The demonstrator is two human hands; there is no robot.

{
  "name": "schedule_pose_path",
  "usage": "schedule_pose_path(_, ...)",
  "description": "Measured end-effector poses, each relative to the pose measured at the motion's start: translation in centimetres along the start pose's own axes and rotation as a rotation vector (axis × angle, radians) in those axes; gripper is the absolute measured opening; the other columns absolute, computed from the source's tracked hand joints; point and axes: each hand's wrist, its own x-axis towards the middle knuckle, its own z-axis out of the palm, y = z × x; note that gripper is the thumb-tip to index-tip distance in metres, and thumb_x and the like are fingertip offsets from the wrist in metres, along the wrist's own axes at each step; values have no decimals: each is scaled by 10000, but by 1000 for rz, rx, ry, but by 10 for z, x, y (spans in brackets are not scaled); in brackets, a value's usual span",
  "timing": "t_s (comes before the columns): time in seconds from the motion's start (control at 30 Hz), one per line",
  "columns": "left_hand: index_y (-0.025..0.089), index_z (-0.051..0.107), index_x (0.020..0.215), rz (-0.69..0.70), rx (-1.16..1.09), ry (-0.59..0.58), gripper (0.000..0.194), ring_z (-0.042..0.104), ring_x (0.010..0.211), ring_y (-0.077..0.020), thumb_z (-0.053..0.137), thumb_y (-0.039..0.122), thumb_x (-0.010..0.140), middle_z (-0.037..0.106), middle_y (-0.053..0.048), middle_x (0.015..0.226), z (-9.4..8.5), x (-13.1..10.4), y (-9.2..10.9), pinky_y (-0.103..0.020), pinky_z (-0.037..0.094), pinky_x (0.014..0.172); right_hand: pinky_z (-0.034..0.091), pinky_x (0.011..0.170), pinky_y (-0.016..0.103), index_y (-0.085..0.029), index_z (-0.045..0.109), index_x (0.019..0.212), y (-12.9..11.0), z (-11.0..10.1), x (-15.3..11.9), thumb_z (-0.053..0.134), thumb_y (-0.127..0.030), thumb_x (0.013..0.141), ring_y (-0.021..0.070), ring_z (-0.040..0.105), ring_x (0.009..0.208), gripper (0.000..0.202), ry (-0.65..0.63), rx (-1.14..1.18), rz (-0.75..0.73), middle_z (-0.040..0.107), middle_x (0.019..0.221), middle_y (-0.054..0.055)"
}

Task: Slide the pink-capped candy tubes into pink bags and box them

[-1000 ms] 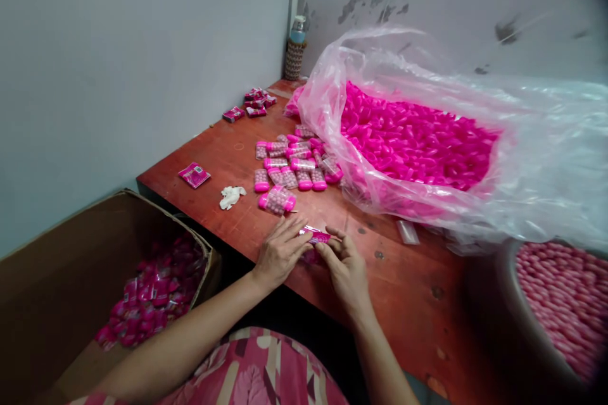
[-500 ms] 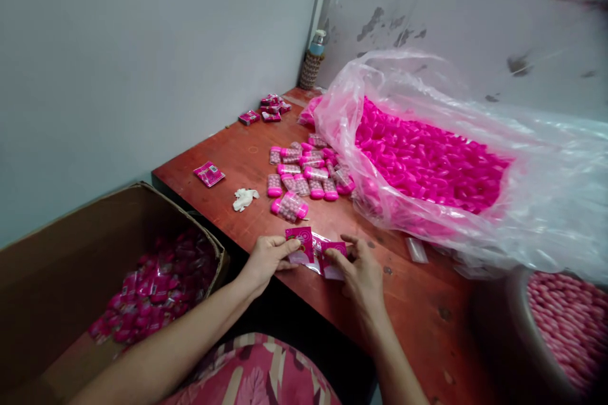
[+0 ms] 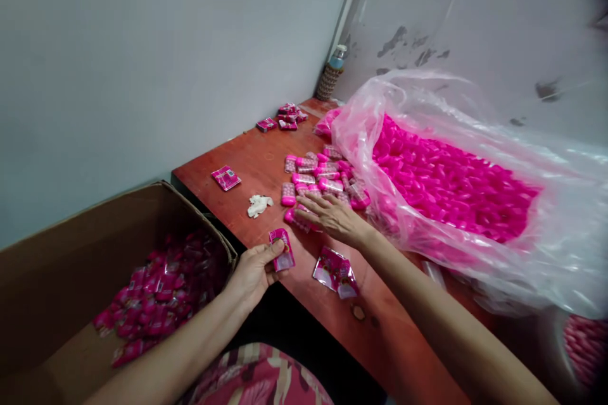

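Near the table's front edge, my left hand point(image 3: 259, 271) pinches a pink printed packet point(image 3: 284, 250) between thumb and fingers. My right hand point(image 3: 329, 215) reaches over the near end of a group of clear containers point(image 3: 304, 178) with pink caps and small beads inside. Its fingers are spread, and part of a container shows beneath them; whether they touch it I cannot tell. Shiny pink packets point(image 3: 335, 272) lie overlapping on the red table point(image 3: 370, 329), nearer to me than my right hand. A crumpled white scrap point(image 3: 259, 205) rests left of the containers.
A cardboard box point(image 3: 52, 237) at the left holds many pink packets. Clear plastic point(image 3: 479, 285) surrounds a heap of pink caps point(image 3: 451, 183) at the right. A bottle point(image 3: 330, 73) stands in the back corner. More packets point(image 3: 287, 115) lie by the wall; a tub point(image 3: 553, 345) sits lower right.
My right hand has let go of its packet and moved up and left to the containers, with fingers spread. My left hand keeps its packet, apart from those on the table. The view has shifted slightly.
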Motion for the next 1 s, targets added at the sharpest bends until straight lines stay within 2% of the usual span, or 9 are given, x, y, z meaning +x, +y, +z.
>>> schedule_pose_path(0.13, 103, 595, 723, 29, -107, 31, 86, 577, 482, -96, 642, 173, 708, 622, -21, 599, -2, 3, 7, -198, 513, 440, 257, 973, 438, -209, 401, 1255, 12, 17, 3, 463, -178, 846, 253, 221, 1282, 415, 3, 51, -47, 335, 1378, 75)
schedule_pose_path(0.23, 104, 599, 746, 20, -183, 60, 80, 596, 507, -107, 633, 170, 719, 635, -32, 631, 1, 9, 12, -218, 530, 473, 286, 957, 442, -185, 443, 1213, 10, 22, -2, 461, -206, 847, 261, 315, 1239, 368, 72, 193, 10, 408, 1328, 110)
schedule_pose_path(0.3, 111, 599, 768, 22, -237, 86, 85, 614, 541, -120, 631, 175, 722, 644, -36, 659, 4, 14, 13, -232, 538, 502, 364, 892, 414, -166, 486, 1151, -1, 19, -8, 432, -238, 858, 255, 460, 1123, 306, 195, 358, 194, 523, 1210, 134)
schedule_pose_path(0.37, 117, 595, 779, 28, -279, 96, 97, 628, 577, -133, 637, 181, 718, 648, -39, 678, 6, 20, 14, -243, 543, 534, 449, 747, 354, -167, 523, 1055, -23, 13, -16, 391, -292, 873, 226, 591, 885, 257, 336, 583, 502, 630, 987, 119)
schedule_pose_path(0.43, 121, 592, 785, 24, -306, 97, 108, 637, 599, -144, 640, 191, 718, 650, -43, 683, 9, 24, 12, -256, 544, 558, 464, 585, 289, -182, 535, 967, -54, 4, -25, 386, -354, 871, 178, 604, 632, 247, 363, 886, 763, 644, 749, 56)
schedule_pose_path(0.57, 128, 592, 792, 10, -338, 74, 103, 642, 613, -160, 639, 181, 717, 657, -46, 692, 19, 30, 5, -286, 545, 583, 418, 397, 217, -187, 504, 885, -116, -8, -38, 389, -438, 852, 121, 536, 438, 278, 421, 1475, 1034, 602, 628, 9)
schedule_pose_path(0.7, 122, 594, 768, 10, -366, 45, 87, 632, 595, -142, 647, 149, 705, 661, -47, 702, 34, 30, -4, -268, 541, 587, 411, 365, 195, -194, 483, 895, -145, -5, -38, 434, -444, 832, 106, 538, 429, 262, 476, 1610, 1116, 596, 666, 4)
schedule_pose_path(0.87, 111, 591, 724, 8, -364, 16, 63, 599, 533, -111, 646, 133, 702, 640, -38, 640, 51, 25, -12, -206, 515, 526, 393, 344, 175, -198, 487, 899, -149, 1, -35, 433, -444, 833, 89, 521, 400, 261, 535, 1643, 1161, 578, 628, -12)
schedule_pose_path(1.0, 111, 568, 686, 68, -276, -53, 123, 575, 505, -106, 670, 178, 683, 611, -26, 597, 55, 21, -14, -207, 496, 509, 389, 342, 165, -194, 480, 869, -150, 0, -36, 456, -450, 820, 84, 517, 388, 262, 598, 1800, 1166, 569, 595, -26)
